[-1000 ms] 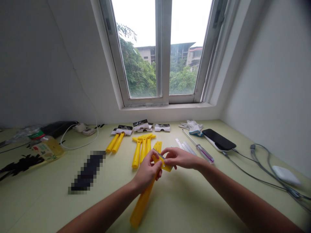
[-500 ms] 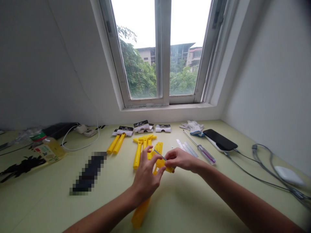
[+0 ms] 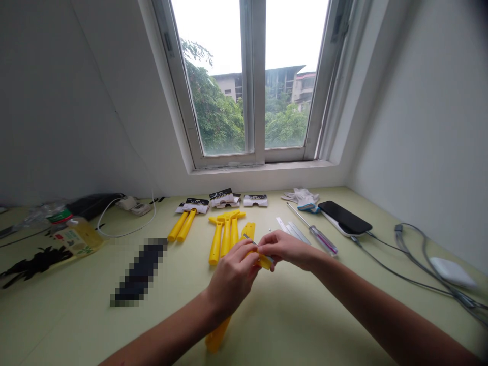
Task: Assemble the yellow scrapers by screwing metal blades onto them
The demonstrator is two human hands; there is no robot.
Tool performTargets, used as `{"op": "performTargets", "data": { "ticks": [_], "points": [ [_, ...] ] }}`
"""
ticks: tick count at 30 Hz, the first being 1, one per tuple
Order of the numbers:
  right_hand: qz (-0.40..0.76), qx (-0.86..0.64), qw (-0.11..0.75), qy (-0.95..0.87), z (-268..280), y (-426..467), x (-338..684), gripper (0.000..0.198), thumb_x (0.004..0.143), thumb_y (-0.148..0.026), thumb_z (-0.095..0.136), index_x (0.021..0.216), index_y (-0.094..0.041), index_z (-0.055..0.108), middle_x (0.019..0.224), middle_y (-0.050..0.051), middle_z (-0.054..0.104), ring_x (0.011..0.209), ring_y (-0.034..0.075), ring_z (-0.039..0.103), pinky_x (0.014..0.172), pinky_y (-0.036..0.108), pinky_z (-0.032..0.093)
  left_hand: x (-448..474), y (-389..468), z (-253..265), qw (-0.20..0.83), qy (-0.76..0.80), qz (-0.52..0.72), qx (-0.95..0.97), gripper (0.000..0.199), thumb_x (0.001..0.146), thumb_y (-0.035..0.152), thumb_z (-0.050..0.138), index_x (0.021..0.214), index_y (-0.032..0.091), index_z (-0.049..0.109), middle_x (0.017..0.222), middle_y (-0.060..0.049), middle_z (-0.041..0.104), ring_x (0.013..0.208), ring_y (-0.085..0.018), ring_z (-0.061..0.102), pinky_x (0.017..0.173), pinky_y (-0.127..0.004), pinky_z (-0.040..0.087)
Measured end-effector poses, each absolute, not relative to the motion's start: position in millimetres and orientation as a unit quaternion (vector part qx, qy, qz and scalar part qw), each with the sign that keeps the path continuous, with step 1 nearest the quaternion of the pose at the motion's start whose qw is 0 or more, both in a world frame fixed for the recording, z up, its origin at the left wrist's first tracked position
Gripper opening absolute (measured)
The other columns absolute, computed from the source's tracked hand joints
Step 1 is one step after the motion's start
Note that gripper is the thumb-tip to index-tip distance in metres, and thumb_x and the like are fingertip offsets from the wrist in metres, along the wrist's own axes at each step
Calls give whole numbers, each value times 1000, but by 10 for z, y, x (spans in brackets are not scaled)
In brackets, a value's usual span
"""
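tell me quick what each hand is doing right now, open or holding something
Left hand: closed on the yellow tool.
Right hand: closed on the same yellow tool; whether it also pinches the metal strip cannot be told.

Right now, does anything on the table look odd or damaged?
Yes: left of the left hand, a dark patch on the table appears as coarse square blocks, hiding what's there. No spill or damage stands out.

Forearms (image 3: 163,333) angled inward, left grip (image 3: 231,279) beside right grip (image 3: 287,249), fingers (image 3: 270,245) curled.
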State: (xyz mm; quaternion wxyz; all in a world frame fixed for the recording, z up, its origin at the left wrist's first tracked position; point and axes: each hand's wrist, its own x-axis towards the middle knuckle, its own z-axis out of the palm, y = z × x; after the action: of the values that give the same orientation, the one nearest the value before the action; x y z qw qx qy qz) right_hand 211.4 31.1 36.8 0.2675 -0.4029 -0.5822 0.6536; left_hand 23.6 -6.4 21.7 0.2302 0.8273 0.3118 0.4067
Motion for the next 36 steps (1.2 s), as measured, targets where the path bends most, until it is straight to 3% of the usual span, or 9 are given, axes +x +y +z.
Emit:
{"op": "performTargets", "data": {
  "ticks": [6, 10, 13, 16, 18, 23, 29, 36],
  "points": [
    [703, -358, 291, -541, 472, 249, 2109, 42, 79, -52, 61, 82, -10, 63, 68, 3, 61, 58, 10, 59, 58, 24, 52, 240, -74, 298, 342, 327, 466, 748, 22, 74, 12, 60, 88, 24, 71, 107, -9, 68, 112, -27, 57, 108, -47, 32],
    [672, -334, 222, -622, 537, 319, 2273, 54, 86, -59, 45, 96, -10, 64, 81, 10, 68, 67, 15, 64, 67, 29, 51, 232, -60, 320, 414, 377, 499, 662, 14, 66, 16, 71, 79, 21, 70, 102, -9, 68, 99, -26, 62, 92, -41, 49],
    [499, -397, 175, -750, 487, 454, 2474, 49, 87, -55, 44, 93, -12, 67, 84, 10, 70, 70, 18, 64, 65, 29, 48, 214, -31, 265, 488, 402, 492, 598, 20, 66, 25, 74, 83, 15, 69, 93, -10, 69, 85, -24, 65, 74, -34, 55],
    [240, -486, 176, -822, 350, 589, 2630, 31, 86, -41, 50, 85, -17, 70, 82, 8, 71, 72, 19, 62, 65, 29, 44, 189, 26, 151, 569, 381, 472, 555, 26, 69, 30, 74, 83, 11, 67, 84, -10, 69, 74, -21, 66, 68, -33, 56],
    [164, -498, 157, -837, 259, 640, 2681, 25, 85, -33, 49, 83, -19, 71, 80, 7, 71, 70, 19, 62, 63, 29, 41, 176, 71, 58, 620, 372, 465, 511, 28, 67, 32, 76, 78, 10, 63, 79, -9, 69, 69, -21, 66, 67, -36, 56],
    [140, -485, 106, -857, 141, 640, 2673, 19, 79, -24, 53, 75, -21, 72, 73, 6, 70, 67, 20, 60, 62, 29, 39, 186, 110, -113, 697, 373, 447, 419, 35, 58, 32, 83, 72, 9, 60, 77, -8, 69, 70, -21, 66, 65, -39, 58],
    [97, -502, 87, -855, 104, 583, 2590, 19, 80, -28, 55, 87, -20, 70, 90, 9, 68, 83, 22, 60, 70, 30, 40, 169, 116, -158, 704, 368, 439, 420, 37, 59, 35, 82, 78, 9, 63, 80, -8, 67, 65, -19, 64, 52, -33, 59],
    [74, -517, 54, -851, 99, 554, 2534, 17, 78, -20, 53, 73, -18, 69, 74, 8, 68, 74, 21, 61, 62, 27, 38, 137, 181, -189, 707, 331, 463, 420, 35, 61, 31, 82, 79, 8, 63, 79, -6, 65, 59, -15, 62, 48, -31, 58]
  ]
}}
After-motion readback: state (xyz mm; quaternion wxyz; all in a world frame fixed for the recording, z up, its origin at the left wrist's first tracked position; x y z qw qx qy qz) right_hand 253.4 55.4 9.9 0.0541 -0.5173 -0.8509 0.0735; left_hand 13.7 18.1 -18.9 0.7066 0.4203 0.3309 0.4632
